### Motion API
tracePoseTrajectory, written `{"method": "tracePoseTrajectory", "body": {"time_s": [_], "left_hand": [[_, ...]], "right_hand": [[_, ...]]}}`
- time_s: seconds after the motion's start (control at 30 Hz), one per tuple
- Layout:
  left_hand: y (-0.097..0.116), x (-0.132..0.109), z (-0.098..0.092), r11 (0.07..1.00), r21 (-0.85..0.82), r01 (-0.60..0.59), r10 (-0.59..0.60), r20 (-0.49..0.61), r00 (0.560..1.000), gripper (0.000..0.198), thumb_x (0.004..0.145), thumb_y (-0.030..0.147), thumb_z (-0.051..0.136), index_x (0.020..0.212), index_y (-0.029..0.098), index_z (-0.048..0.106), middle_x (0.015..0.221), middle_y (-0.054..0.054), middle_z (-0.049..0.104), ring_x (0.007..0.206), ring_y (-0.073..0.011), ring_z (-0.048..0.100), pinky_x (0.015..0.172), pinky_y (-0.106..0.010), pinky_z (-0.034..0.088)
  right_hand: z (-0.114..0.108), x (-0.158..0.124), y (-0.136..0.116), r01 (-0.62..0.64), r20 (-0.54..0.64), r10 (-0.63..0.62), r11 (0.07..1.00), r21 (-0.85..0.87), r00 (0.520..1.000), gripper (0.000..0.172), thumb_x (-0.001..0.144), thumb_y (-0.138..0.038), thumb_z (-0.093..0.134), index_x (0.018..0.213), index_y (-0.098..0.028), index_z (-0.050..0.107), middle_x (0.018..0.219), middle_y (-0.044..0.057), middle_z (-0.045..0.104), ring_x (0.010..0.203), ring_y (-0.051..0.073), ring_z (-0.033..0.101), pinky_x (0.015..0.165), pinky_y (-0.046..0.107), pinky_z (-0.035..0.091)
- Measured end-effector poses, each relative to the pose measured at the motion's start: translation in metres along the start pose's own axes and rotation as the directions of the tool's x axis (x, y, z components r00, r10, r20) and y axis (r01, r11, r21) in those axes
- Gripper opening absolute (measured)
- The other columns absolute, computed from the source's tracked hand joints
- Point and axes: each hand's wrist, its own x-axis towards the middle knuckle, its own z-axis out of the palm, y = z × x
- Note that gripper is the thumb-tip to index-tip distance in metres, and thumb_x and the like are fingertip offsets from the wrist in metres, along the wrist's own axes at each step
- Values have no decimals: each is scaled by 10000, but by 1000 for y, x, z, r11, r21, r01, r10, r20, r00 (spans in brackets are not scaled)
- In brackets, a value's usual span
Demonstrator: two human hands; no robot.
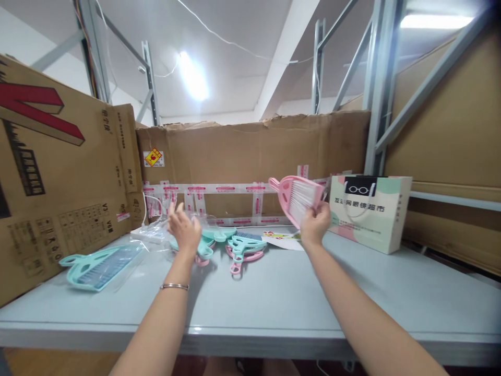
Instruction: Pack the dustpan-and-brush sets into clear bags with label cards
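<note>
My right hand (313, 223) is raised above the table and grips a pink mini dustpan with a white brush in it (298, 197) by its wide edge, handle pointing up left. My left hand (183, 228) hovers with fingers spread over a pile of teal and pink dustpan sets (235, 245) at the back middle of the table; it holds nothing. A thin bracelet (174, 286) sits on my left wrist.
A teal dustpan and brush set in a clear bag (99, 265) lies at the left. A white power strip (151, 234) rests by the cardboard wall (250, 151). A paper gift bag (370, 211) stands at the right on the grey table (274, 303).
</note>
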Motion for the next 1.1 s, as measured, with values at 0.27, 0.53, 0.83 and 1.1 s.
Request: {"method": "tracePoseTrajectory", "body": {"time_s": [0.27, 0.53, 0.83, 1.1], "left_hand": [[41, -24, 10, 466, -652, 598, 130, 719, 683, 341, 739, 349, 610, 1053, 224, 562, 1086, -78, 603, 939, -184, 599, 857, -363, 474], [46, -19, -10, 237, -656, 716, 208, 755, 622, 489, 589, 339, 760, 1030, 224, 583, 1029, -54, 633, 901, -202, 621, 718, -318, 546], [69, -29, -26, 356, -647, 675, 303, 763, 571, 424, 569, 314, 769, 939, 169, 621, 1033, -97, 636, 929, -243, 611, 744, -339, 538], [56, -16, -20, 389, -729, 564, 190, 662, 725, 386, 577, 280, 749, 911, 177, 586, 915, -67, 636, 895, -228, 607, 698, -330, 542]], "right_hand": [[21, -34, -7, -762, 722, 397, 585, 277, 567, 151, 591, -133, 619, 715, -197, 562, 697, 15, 651, 670, 163, 619, 684, 308, 523], [16, -68, -32, -363, 645, 175, 916, 170, 744, 319, 691, -211, 575, 1006, -197, 525, 992, 79, 621, 915, 200, 592, 806, 378, 488], [-2, -73, -65, 557, 755, -538, 782, 280, 375, 256, 754, -279, 562, 1004, -229, 580, 1195, 95, 480, 1179, 259, 411, 986, 453, 320], [1, -65, -58, 584, 616, -594, 772, 253, 518, 139, 772, -267, 547, 885, -208, 603, 1137, 105, 428, 1132, 253, 415, 983, 440, 342]]}}
